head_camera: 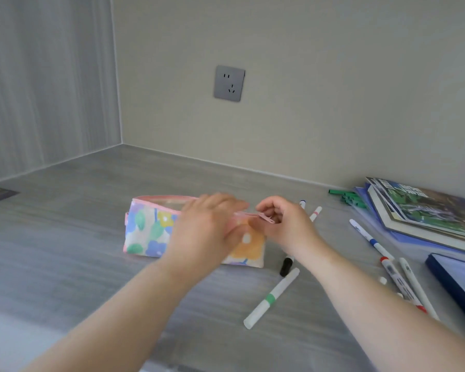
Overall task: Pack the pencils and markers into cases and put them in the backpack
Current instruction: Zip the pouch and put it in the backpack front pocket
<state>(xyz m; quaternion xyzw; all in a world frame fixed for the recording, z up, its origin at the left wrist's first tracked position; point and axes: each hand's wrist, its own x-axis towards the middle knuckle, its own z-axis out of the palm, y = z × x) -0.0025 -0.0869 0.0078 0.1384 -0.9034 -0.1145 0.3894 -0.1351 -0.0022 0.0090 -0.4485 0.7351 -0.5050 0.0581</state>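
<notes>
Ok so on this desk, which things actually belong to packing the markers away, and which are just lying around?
Part of the job:
- floral pencil case, held by the left hand
- its pink zipper pull, pinched by the right hand
- loose markers: green-banded marker, blue-banded marker, red-capped marker

Just lying about:
- stack of books
- dark blue box
- wall socket

The pencil case (151,232) has a floral pattern in blue, green, yellow and orange on white, with a pink zip edge (167,197). The worktop (65,237) is grey with a streaked grain. The near marker (271,302) is white with a green band; right of it lie white markers banded blue (371,241) and red (399,280). The socket (229,83) is grey on a beige wall (333,76)
</notes>
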